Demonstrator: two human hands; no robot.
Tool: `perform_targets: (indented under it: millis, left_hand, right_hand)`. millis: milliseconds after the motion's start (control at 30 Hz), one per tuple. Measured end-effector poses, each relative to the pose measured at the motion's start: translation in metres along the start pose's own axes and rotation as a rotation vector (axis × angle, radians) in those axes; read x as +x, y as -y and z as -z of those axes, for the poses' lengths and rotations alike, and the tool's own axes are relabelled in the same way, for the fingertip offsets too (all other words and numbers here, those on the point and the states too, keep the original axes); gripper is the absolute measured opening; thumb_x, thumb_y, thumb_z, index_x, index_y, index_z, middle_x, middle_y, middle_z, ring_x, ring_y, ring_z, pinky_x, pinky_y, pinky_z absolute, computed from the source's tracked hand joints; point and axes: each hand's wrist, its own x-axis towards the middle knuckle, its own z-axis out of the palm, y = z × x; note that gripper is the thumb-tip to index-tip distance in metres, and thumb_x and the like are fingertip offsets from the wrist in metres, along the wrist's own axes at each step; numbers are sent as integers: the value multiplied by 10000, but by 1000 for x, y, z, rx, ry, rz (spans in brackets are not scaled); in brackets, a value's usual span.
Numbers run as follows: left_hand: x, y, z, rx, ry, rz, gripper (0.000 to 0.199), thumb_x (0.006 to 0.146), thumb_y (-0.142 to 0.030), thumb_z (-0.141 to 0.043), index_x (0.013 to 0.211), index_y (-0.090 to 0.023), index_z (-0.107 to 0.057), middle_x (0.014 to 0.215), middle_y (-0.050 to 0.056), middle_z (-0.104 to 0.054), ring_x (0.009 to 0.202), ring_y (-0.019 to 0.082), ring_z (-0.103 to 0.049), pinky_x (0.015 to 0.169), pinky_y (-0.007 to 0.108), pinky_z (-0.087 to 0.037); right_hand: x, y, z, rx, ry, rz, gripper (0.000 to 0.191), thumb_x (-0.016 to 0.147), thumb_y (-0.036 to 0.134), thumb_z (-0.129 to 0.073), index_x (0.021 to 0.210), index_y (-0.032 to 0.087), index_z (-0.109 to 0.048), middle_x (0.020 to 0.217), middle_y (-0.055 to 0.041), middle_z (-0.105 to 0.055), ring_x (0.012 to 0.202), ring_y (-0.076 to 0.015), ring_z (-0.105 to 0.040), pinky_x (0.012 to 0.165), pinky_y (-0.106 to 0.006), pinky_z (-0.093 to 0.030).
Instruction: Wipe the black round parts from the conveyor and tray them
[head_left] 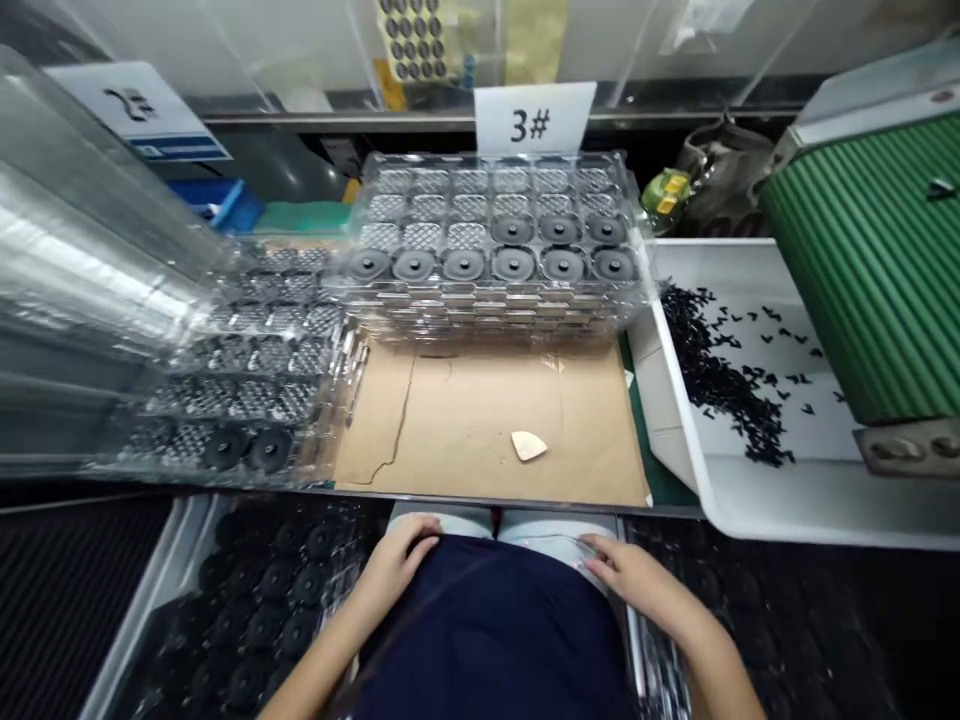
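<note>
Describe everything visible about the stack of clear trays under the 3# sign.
The stack of clear trays looks like thin, glossy moulded plastic, many layers deep, sitting level at the back edge of the brown cardboard sheet, just below the 3# sign. The top tray has a grid of round pockets: the front row is full of dark round parts, the next row holds three at its right end, and the rest are empty. Neither hand touches it.

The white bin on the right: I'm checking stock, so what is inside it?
The white bin holds a heap of small black parts with strays scattered beside it. The green ribbed conveyor covers its far right side, hiding what lies beneath.
</note>
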Motion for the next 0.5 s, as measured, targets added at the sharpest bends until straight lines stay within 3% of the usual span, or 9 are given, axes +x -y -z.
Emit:
perform_targets:
  millis: [133, 233, 300, 400, 433, 500]
  left_hand:
    - [28, -43, -33, -93, 84, -39, 299, 901, -450, -481, 941, -228, -678, 980, 68, -705, 926, 208, -644, 899, 338, -499]
    - [50, -65, -53, -176, 95, -55, 369, 897, -510, -471, 941, -216, -689, 785, 47, -689, 684, 177, -621, 734, 305, -527]
    - [65, -73, -58, -237, 94, -59, 407, 855, -565, -520, 913, -200, -692, 672, 31, -651, 594, 163, -581, 630, 283, -514]
    - [87, -80, -54, -398, 75, -11, 455, 815, -622, -544, 861, -182, -651, 608, 1, -574, 473, 113, -476, 458, 232, -428]
    - [93, -81, -51, -473, 73, 19, 449, 827, -617, -524, 840, -179, -622, 591, -18, -529, 435, 89, -418, 411, 209, -379]
    - [101, -83, -45, -716, 72, 157, 349, 857, -519, -526, 813, -175, -566, 575, -51, -438, 409, 54, -347, 376, 162, -308]
  right_hand:
    - [-69, -27, 39, 125, 18, -96, 589, 799, 475, -456, 1317, 225, -587, 1304, -85, -607, 1209, -282, -571, 1049, -360, -409]
    - [-139, -35, 83, 165, -136, -159, 615, 727, 611, -541, 1290, 370, -589, 1251, -27, -644, 1151, -278, -606, 1026, -383, -448]
    - [-185, -35, 113, 87, -462, -196, 607, 676, 724, -535, 1210, 449, -618, 1189, 3, -673, 1085, -281, -634, 1003, -430, -474]
    - [-235, -38, 171, -220, -1146, -230, 595, 768, 783, -387, 1208, 448, -607, 1214, 10, -653, 1114, -254, -610, 998, -459, -453]
    - [-244, -43, 197, -327, -1283, -275, 587, 852, 722, -334, 1271, 388, -574, 1280, -11, -610, 1184, -236, -566, 1016, -445, -421]
    - [-250, -62, 258, -511, -1370, -428, 684, 908, 669, -197, 1150, 225, -658, 1313, -84, -574, 1246, -235, -505, 995, -433, -370]
